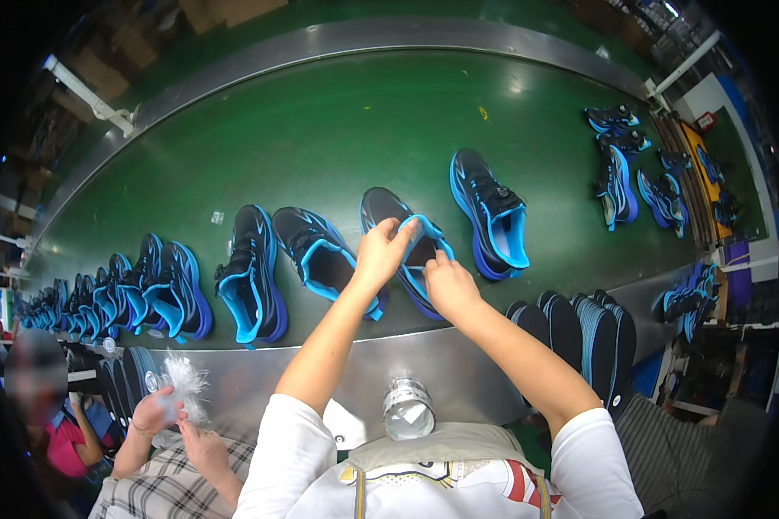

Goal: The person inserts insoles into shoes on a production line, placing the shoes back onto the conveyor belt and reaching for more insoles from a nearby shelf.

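Observation:
A black and blue sneaker [383, 204] lies on the green work surface in front of me, its opening toward me. My left hand [384, 253] pinches the bright blue collar edge on the shoe's far side. My right hand [450, 285] is closed at the opening, its fingertips partly inside the shoe; what they grip there is hidden. Left of it rests a matching sneaker [299, 227], close to my left forearm. Another sneaker [472, 177] stands to the right, apart from my hands.
Further left, a long row of similar sneakers [182, 285] lines the green belt [320, 121]. Dark insoles [593, 333] stand stacked at right by the metal edge [337, 342]. A clear jar [408, 411] sits near my body. Another person's hands [160, 411] hold whitish material at lower left.

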